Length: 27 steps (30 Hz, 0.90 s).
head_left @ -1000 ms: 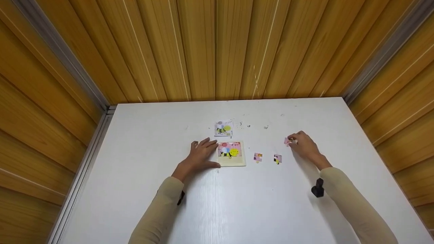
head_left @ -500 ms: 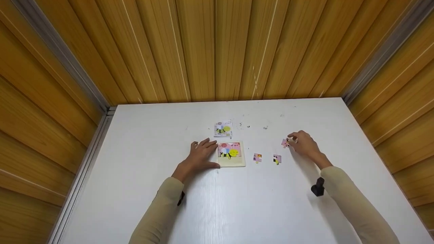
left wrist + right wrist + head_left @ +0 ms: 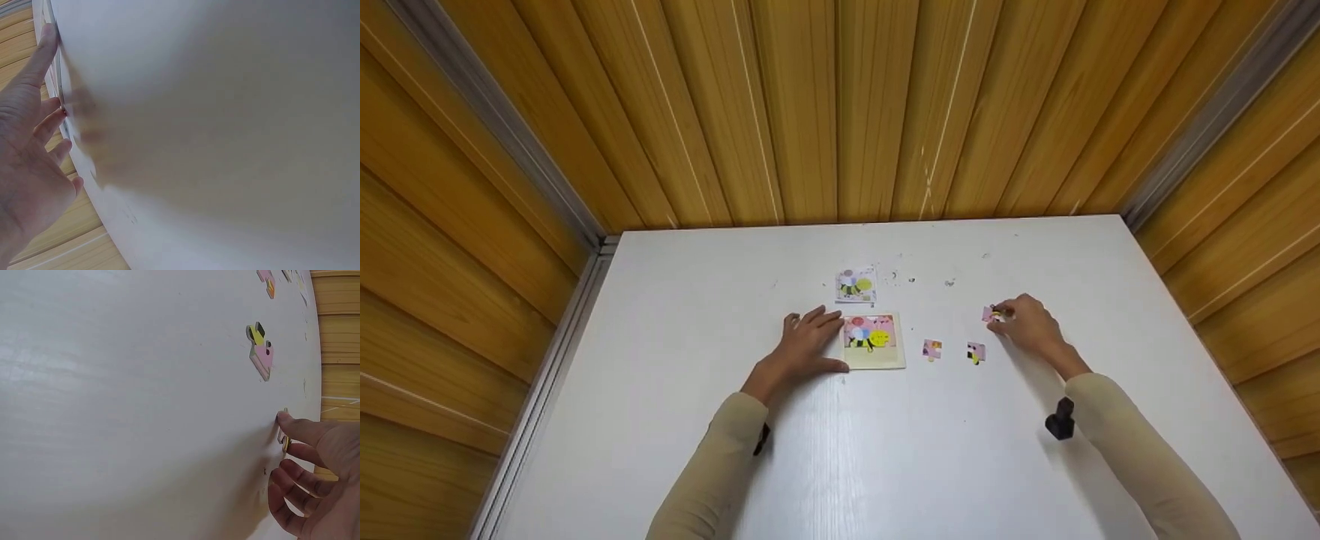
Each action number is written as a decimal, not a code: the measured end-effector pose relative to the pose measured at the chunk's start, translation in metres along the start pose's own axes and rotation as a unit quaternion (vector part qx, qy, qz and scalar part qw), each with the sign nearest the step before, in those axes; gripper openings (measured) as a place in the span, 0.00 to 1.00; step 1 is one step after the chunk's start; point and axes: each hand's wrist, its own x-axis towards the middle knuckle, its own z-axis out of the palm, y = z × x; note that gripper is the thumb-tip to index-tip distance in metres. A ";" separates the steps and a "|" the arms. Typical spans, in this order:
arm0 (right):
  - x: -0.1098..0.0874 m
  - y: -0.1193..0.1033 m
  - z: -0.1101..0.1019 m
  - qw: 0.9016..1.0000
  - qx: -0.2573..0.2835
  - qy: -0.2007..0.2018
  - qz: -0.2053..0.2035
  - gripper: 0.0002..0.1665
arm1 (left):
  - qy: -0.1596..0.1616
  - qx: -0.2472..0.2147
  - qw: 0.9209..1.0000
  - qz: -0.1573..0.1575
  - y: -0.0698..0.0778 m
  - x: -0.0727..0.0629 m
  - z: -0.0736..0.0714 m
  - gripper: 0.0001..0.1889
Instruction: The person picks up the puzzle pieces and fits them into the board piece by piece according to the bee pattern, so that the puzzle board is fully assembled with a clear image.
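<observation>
In the head view, your left hand [image 3: 804, 346] is spread along the near-left side of the puzzle tray [image 3: 881, 359], its thumb at the lower corner and fingertips at the upper one, grasping nothing. The upper part of the tray holds assembled bee artwork; the lower strip is bare. Your right hand [image 3: 1033, 328] pinches a pink puzzle piece [image 3: 988, 314] to the right of the tray. Between tray and right hand, two loose pieces lie apart on the white desk [image 3: 885, 457]: one with orange [image 3: 932, 348], one with yellow and black [image 3: 976, 350]. A bee picture card [image 3: 854, 286] lies just beyond the tray. In the left wrist view, your extended thumb and fingertips touch the tray's edge. In the right wrist view, your thumb and index finger grip the pink piece, seen nearly edge-on, with the yellow-and-black one near it.
</observation>
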 end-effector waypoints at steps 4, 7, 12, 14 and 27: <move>0.000 -0.001 0.001 1.000 0.002 0.002 -0.008 0.25 | 0.002 0.000 1.000 0.001 0.000 0.000 0.000 0.48; 0.000 0.000 0.003 1.000 0.006 0.010 -0.013 0.25 | 0.003 -0.005 1.000 0.000 -0.001 0.000 0.000 0.48; 0.000 0.001 0.005 1.000 0.008 0.019 -0.020 0.24 | 0.001 -0.021 1.000 -0.004 -0.001 0.000 0.001 0.48; 0.000 0.002 0.006 1.000 0.005 0.017 -0.021 0.26 | 0.000 -0.022 1.000 -0.004 -0.002 0.000 0.002 0.48; 0.006 0.002 0.005 0.999 -0.019 -0.020 -0.038 0.29 | -0.006 -0.006 1.000 -0.005 -0.001 0.000 0.000 0.49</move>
